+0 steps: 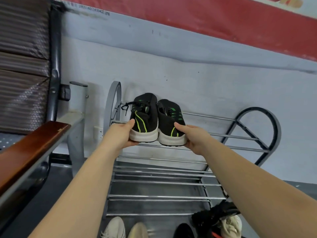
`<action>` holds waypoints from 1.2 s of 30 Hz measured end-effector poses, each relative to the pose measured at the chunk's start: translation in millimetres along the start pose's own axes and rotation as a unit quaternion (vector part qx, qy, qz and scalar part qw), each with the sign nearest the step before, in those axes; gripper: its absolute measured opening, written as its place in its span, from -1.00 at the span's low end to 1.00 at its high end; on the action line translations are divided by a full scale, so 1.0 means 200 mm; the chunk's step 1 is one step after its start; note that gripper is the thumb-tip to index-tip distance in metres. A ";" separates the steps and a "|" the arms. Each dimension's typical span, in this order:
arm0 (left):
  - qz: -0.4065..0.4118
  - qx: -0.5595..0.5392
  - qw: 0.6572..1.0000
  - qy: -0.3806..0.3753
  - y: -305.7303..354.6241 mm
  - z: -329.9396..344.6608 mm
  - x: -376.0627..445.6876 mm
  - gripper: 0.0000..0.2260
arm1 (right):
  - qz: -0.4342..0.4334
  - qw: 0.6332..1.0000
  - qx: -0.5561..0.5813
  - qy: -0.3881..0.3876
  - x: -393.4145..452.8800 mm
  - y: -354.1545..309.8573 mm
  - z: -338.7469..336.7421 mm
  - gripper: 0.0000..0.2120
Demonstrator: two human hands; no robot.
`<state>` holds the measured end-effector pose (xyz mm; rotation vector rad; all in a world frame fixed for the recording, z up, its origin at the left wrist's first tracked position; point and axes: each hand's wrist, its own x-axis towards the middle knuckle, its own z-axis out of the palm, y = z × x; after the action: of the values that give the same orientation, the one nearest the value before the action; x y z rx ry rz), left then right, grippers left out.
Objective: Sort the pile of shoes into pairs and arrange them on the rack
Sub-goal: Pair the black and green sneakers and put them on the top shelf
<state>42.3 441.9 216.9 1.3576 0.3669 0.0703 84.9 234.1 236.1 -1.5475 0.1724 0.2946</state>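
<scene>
Left hand: fingers curled round the heel of the left black sneaker, thumb on its side. Right hand: gripping the heel of the right black sneaker likewise. Sneakers: matching pair, green stripes, white soles, side by side and touching, toes toward the wall, on the top bars of the metal shoe rack. Floor below the rack: two beige shoes, a black shoe, a dark heap of footwear. Left: chair with wooden armrest.
</scene>
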 end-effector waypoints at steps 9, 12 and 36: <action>-0.019 -0.044 0.999 0.023 -0.02 0.04 -0.02 -0.83 | -0.004 1.000 0.028 -0.013 -0.02 0.05 -0.01 -0.91; -0.024 -0.052 0.998 0.034 -0.03 0.03 -0.03 -0.83 | -0.006 0.999 0.036 -0.025 -0.01 0.06 -0.02 -0.90; 0.055 0.225 0.972 0.038 -0.04 -0.03 -0.07 -0.59 | -0.045 0.981 -0.180 0.053 -0.01 0.05 0.00 -0.73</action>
<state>25.8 441.9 211.5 1.8277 0.3855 0.1378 79.8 234.3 227.0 -1.9259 0.1368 0.1768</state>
